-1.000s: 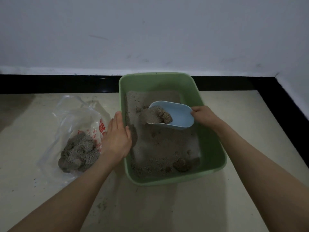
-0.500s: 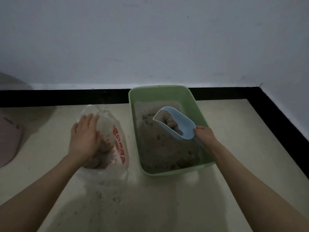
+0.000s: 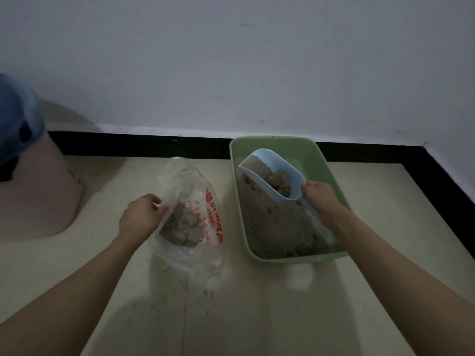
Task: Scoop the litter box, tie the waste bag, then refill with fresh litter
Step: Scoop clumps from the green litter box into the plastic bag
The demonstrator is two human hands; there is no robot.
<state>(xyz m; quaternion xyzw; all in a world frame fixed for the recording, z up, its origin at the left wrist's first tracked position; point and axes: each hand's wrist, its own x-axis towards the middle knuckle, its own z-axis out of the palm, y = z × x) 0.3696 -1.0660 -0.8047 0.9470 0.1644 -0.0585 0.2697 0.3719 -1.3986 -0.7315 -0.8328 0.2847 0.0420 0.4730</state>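
1. The pale tiled floor (image 3: 257, 317) lay under everything, with a black skirting strip (image 3: 128, 145) along the foot of the white wall (image 3: 231, 60) behind the green rectangular plastic litter box (image 3: 321, 160), which I take as my landmark.
2. A large pinkish rounded container (image 3: 38, 196) stood well to the left of the litter box, with something blue (image 3: 18, 119) on its top at the frame's edge; I could not tell what either was.
3. The litter box sat on the floor close to the skirting, holding brownish clumpy litter (image 3: 272, 222) across its bottom.
4. A clear crinkled plastic waste bag with red printing (image 3: 205, 201) lay on the floor just beside the litter box's left wall, its mouth open upward and grey clumps of scooped litter (image 3: 183, 227) heaped inside.
5. The light blue plastic scoop (image 3: 282, 173) was held above the litter inside the box, tilted, its open end toward the far left corner and brownish litter piled in its bowl.
6. My right hand (image 3: 321, 199), over the right side of the litter box, had its fingers curled round the scoop's handle.
7. My left hand (image 3: 142, 214), left of the litter box, pinched the near left edge of the bag's mouth between curled fingers and thumb.
8. Small loose grains (image 3: 203, 291) were scattered on the floor in front of the bag, left of the litter box's near corner.
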